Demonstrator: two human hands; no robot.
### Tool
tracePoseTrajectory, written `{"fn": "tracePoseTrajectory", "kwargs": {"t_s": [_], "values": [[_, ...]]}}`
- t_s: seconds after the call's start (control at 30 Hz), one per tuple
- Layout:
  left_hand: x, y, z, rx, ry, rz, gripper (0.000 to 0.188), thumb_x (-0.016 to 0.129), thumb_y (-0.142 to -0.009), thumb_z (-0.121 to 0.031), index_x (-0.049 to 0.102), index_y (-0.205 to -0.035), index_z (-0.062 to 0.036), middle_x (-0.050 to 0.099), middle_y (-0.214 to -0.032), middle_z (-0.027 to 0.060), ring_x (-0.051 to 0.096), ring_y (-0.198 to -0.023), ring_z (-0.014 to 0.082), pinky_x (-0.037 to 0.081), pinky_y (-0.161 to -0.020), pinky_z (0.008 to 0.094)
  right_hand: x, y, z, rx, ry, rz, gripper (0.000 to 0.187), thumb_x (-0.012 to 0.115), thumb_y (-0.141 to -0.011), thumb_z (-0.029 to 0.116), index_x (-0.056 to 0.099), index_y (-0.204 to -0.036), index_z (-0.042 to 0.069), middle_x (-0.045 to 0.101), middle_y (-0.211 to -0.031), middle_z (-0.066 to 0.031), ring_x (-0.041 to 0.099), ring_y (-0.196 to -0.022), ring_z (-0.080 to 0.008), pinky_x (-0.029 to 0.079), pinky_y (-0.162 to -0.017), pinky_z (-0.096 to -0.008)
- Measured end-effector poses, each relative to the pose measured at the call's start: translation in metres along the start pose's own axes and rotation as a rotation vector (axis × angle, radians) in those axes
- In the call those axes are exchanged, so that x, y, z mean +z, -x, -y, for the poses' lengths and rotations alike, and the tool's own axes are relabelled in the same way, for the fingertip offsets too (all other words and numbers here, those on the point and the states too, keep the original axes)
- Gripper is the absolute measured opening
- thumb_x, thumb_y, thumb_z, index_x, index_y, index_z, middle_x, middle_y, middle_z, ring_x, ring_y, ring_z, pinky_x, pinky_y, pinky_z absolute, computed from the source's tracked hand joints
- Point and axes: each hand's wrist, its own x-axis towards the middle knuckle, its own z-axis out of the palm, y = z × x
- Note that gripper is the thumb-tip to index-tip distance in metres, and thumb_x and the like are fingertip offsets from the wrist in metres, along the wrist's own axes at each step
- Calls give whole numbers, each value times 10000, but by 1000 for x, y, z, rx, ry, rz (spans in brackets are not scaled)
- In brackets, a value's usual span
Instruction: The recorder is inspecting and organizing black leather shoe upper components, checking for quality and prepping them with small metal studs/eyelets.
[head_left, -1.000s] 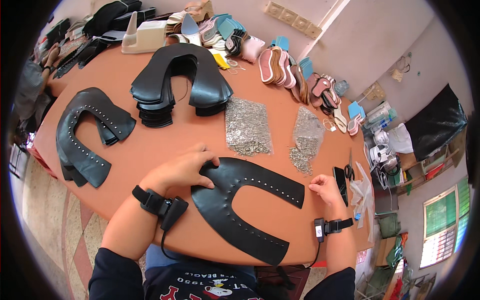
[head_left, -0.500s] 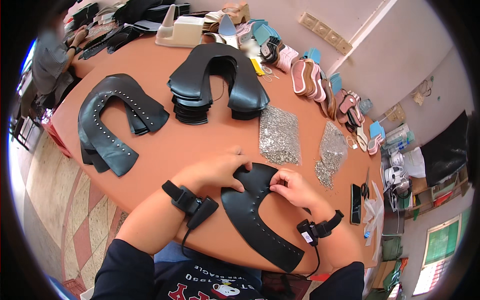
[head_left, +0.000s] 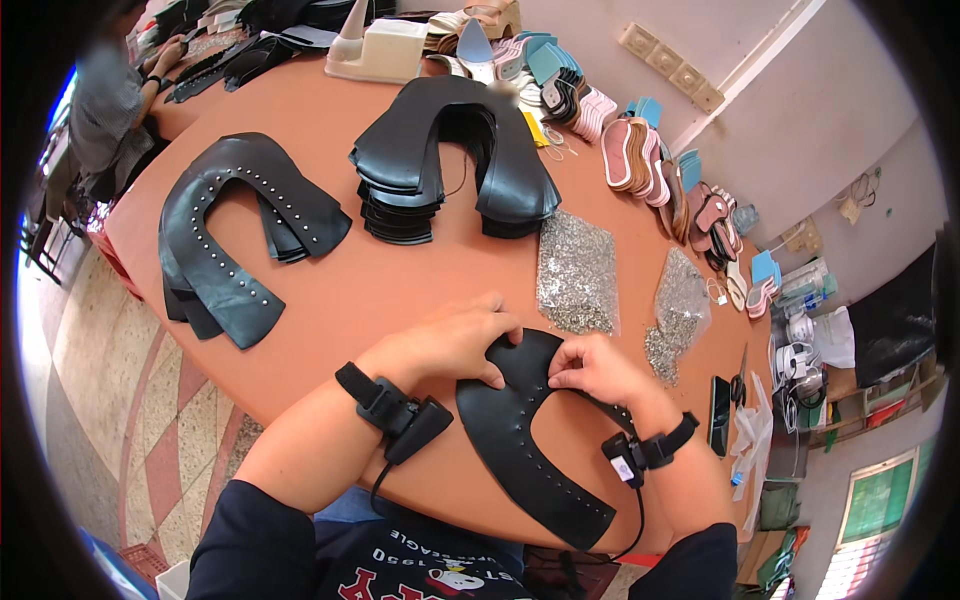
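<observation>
A curved black leather piece [head_left: 530, 460] lies on the table in front of me, with a row of small metal studs along its inner edge. My left hand [head_left: 470, 345] grips its upper left part, thumb resting on the leather and fingers bent over the edge. At the inner edge of the curve, beside the top of the stud row, my right hand [head_left: 590, 370] is closed in a pinch. What sits between those fingertips is too small to make out. The right arm of the piece is partly hidden under my right hand and wrist.
Beyond my hands stands a stack of black curved pieces [head_left: 400, 170]; a studded pile [head_left: 225, 265] lies left of it. Two clear bags of small metal studs [head_left: 577, 270] are at right, one spilling. A phone [head_left: 719, 415], scissors [head_left: 739, 385] and shoe parts [head_left: 630, 160] line the right side.
The view has shifted slightly, so the table's things sit a little differently in the picture. Both hands stay on the leather piece, the right still pinching at its inner edge.
</observation>
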Motion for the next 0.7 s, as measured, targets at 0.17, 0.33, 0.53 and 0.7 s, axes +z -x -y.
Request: {"fn": "tracePoseTrajectory", "kwargs": {"t_s": [0.17,0.33,0.53,0.7], "values": [[2,-3,2,21,26,-2,515,812,-615,-171,590,-1065,-56,508,-1038,110,529,-964,268,452,-816,333,-16,-26,17,114,179,99,269,813,-608,76,570,-708,15,584,-641,-53,577,-635,-135,461,-574,-269],[5,-7,-2,92,50,1,501,815,-618,-169,589,-1052,-57,502,-1025,96,523,-909,234,458,-774,314,-21,-19,13,171,312,130,294,828,-599,152,589,-714,23,591,-632,-54,583,-614,-162,458,-546,-296],[7,2,11,77,20,-60,521,841,-586,-202,599,-1030,-76,505,-984,70,513,-845,202,451,-728,305,-15,41,-22,-205,10,-415,124,708,-746,121,645,-789,22,616,-702,-37,567,-618,-137,452,-570,-270],[3,-4,-1,46,50,4,522,840,-586,-206,600,-1031,-76,500,-1020,82,507,-926,234,443,-790,323,-86,141,-145,487,-135,-761,58,638,-800,61,637,-814,5,610,-712,-27,551,-627,-91,446,-556,-220]]}}
